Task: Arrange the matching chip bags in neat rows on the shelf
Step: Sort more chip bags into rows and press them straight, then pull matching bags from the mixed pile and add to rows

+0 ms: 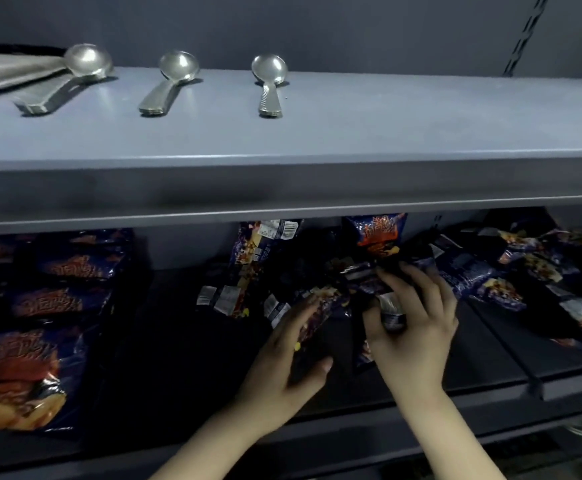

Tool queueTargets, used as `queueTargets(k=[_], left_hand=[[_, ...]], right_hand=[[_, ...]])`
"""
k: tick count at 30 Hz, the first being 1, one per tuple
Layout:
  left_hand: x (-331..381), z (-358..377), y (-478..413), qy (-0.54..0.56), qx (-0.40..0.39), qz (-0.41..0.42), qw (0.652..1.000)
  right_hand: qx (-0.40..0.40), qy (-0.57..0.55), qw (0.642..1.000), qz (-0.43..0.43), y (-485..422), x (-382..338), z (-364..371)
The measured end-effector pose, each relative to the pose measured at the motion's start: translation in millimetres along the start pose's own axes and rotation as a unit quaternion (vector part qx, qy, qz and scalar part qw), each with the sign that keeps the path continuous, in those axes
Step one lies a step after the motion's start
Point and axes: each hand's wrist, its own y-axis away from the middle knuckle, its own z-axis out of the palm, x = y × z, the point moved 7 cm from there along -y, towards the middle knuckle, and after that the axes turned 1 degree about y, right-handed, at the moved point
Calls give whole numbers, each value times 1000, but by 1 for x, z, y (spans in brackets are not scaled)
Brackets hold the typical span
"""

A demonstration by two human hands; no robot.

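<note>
Upper shelf (386, 126): grey pouch (2, 69) at its L end, then three stacks of spoons (270, 88) spaced along the back, handles toward the front edge. Not part of this job.

Lower shelf (178, 341), L end: sorted row (47, 306) of chip bags, faces up, orange print all one way, running front edge to back and overlapping. Prob. the pattern the rest should follow. A bare dark strip lies btwn it and the middle; room for a second row, I'd judge.

Middle, toward the back: loose pile (244, 268), bags at odd angles, several back-side up w/ barcodes showing, so they need flipping as well as lining up. One upright bag (379, 237) stands at the back, face out.

L hand (282, 368) is at the pile's front. Fingers run fairly straight along a tilted bag (320, 306), thumb splayed to the R. Can't tell if that grip pinches the bag or only steadies it.

R hand (417, 334) is just beside it, grip curled round a dark bag (391, 311): thumb one side, fingers over the other, silver seal end poking out. Held so prob. to lift it clear and turn it.

R end: second heap (524, 275), also jumbled. Task looks early-to-mid: one row laid, two heaps left.
</note>
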Motion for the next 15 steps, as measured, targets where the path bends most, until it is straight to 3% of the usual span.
queueTargets(k=[3,6,10,15], left_hand=[[5,-12,-4,186,3,-53,981],[10,-20,-2,252,1,-52,966],[6,-49,10,250,62,-72,964],[-15,-101,33,249,203,-131,938]], right_hand=[[0,-117,993,-11,-8,-25,-2],[-41,-179,983,-25,2,-54,15],[-130,-245,959,-51,21,-83,42],[-210,-352,908,-90,36,-105,54]])
